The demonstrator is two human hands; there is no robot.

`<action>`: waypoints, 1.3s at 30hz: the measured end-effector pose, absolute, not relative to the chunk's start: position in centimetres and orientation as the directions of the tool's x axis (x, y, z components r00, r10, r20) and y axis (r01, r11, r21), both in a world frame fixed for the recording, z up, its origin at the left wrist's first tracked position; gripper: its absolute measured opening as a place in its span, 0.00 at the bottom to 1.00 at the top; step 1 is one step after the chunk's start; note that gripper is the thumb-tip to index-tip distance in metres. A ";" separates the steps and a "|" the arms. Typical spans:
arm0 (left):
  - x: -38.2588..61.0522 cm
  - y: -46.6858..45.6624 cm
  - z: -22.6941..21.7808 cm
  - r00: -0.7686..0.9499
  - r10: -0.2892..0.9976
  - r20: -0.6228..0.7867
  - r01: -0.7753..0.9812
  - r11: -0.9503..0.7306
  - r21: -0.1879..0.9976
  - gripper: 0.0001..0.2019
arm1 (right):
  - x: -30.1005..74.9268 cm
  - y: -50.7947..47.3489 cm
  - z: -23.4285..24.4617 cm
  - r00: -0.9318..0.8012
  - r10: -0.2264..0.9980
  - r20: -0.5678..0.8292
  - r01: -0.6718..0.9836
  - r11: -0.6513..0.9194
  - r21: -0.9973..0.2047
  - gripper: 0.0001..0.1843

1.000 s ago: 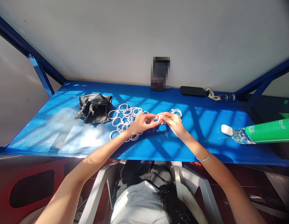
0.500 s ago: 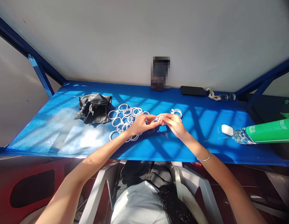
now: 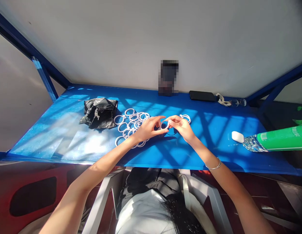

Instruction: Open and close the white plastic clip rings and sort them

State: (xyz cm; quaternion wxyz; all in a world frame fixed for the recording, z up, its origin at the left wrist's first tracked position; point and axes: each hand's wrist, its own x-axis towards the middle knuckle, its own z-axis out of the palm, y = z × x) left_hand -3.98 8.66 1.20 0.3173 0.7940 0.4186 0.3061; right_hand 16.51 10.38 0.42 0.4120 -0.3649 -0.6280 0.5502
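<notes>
A small white plastic ring (image 3: 167,126) is held up between my two hands, above the blue table. My right hand (image 3: 183,128) pinches its right side, where a small knob shows, between thumb and fingers. From the left, my left hand (image 3: 149,128) curves around the ring, thumb below it and index finger above; its other fingers are partly hidden. Under and beside my left hand lies a loose pile of similar white rings (image 3: 122,127), partly covered by the hand. Just beyond my right hand, a smaller group of white rings (image 3: 186,117) rests on the table.
A crumpled black plastic bag (image 3: 102,112) sits left of the pile on the blue table (image 3: 68,130). Along the back are a black phone (image 3: 202,96), a white strap (image 3: 222,99) and glasses (image 3: 235,103). At right, a white case (image 3: 237,136) is near a green-labelled bottle (image 3: 280,138).
My fingers have spread from a close pinch, and the ring between them now shows as an open circle. The pile and the smaller group look unmoved.
</notes>
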 end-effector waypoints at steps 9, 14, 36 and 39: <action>-8.9 11.5 2.9 0.254 0.925 0.282 0.951 -0.292 0.100 0.15 | 20.2 12.3 1.3 -0.137 0.943 0.304 0.622 0.321 -0.714 0.11; -10.6 11.3 4.7 0.109 0.993 0.042 0.989 -0.104 -0.109 0.20 | 21.5 12.8 2.0 -0.086 0.986 0.145 0.827 0.152 -0.542 0.14; -10.3 12.1 2.3 0.416 0.808 0.417 0.781 -0.553 0.292 0.10 | 20.5 12.4 1.7 -0.190 0.904 0.384 0.770 0.380 -0.513 0.13; -8.7 11.5 1.9 0.481 0.779 0.403 0.661 -0.624 0.417 0.11 | 19.9 12.1 1.5 -0.230 0.894 0.385 0.694 0.428 -0.580 0.13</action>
